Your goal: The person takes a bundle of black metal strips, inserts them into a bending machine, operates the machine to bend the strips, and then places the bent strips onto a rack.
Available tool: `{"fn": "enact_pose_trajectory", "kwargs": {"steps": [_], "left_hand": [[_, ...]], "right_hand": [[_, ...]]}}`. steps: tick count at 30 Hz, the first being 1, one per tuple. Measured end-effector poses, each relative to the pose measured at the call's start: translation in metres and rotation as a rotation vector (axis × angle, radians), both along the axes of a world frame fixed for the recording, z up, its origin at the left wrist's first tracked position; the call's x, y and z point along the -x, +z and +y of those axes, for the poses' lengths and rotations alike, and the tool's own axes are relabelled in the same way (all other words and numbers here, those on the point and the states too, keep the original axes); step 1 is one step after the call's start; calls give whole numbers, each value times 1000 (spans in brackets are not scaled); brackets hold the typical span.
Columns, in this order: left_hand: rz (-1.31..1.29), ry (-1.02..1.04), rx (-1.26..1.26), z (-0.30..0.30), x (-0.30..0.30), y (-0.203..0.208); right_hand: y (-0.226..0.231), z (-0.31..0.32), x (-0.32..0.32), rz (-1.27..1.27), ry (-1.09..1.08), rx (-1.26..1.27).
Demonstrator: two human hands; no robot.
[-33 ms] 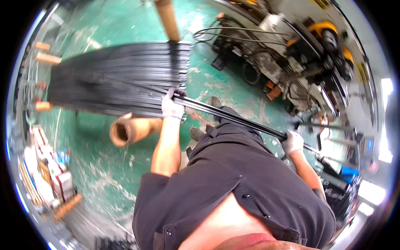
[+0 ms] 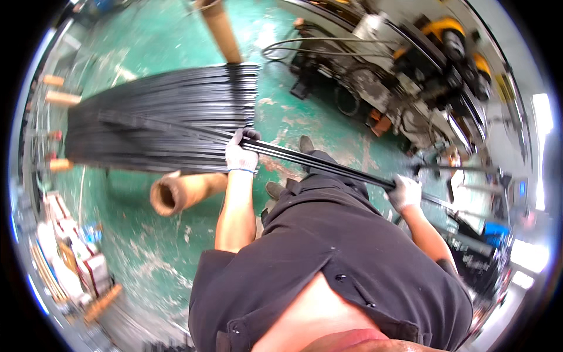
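Several slim black bars (image 2: 316, 162) run as a narrow bundle between the person's two gloved hands, slanting from the far left down to the near right. The left hand (image 2: 241, 155) has its fingers curled around them beside the right-hand end of a broad stack of dark strips (image 2: 158, 114); beyond this grip the bundle reaches left over the stack. The right hand (image 2: 406, 193) is closed round the same bars farther right and nearer the body, with a length sticking out past it to the right. Between the hands, the bars pass just beyond the dark trousers (image 2: 328, 185). One brown tube (image 2: 190, 192) shows at the stack's near edge, another brown tube (image 2: 223, 35) at its far edge. Machinery (image 2: 369, 82) stands at far right on the green floor (image 2: 146, 234).
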State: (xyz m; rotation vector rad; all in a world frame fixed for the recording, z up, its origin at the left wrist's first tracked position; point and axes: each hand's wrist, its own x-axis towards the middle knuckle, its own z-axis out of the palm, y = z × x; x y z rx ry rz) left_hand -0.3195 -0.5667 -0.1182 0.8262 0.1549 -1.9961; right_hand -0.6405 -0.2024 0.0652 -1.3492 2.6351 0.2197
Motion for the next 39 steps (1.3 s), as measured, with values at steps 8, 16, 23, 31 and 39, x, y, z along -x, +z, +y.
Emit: {"fn": "enact_pose_trajectory", "kwargs": {"steps": [8,16,23,31,39], "left_hand": [[-240,-294,392,12,91,120],[-45,-313,479,-16,256,241],[39,-521,587,-3,380,258],[46,-461,739,-155,380,279],[-298,-505,709,-244,452,230]], "right_hand": [[-74,79,145,16,-115,177],[-164,116,285,-1341,-1525,2071],[-56,-22,298,-1843,-1353,2152],[-66,9,384,-1236,-1268,2289],[15,-114,399,-961,-1302,2252]]}}
